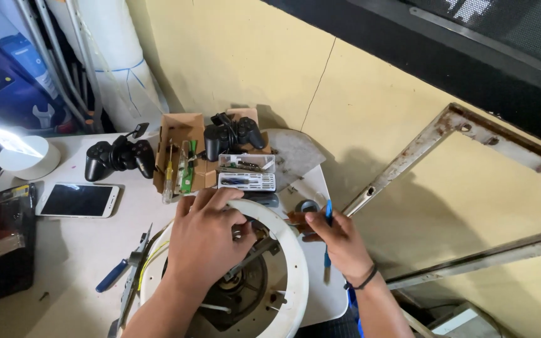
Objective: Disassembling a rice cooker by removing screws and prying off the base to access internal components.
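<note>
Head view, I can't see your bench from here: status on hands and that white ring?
Left hand grips white ring housing. Right hand holds blue-handled tool. Small parts box close behind the ring.

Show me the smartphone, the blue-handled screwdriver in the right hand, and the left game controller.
smartphone [78, 200], head view, middle of its dark screen.
blue-handled screwdriver [329, 213], head view, upper blue handle above the right hand [339, 241].
left game controller [119, 158], head view, centre of its black body.
</note>
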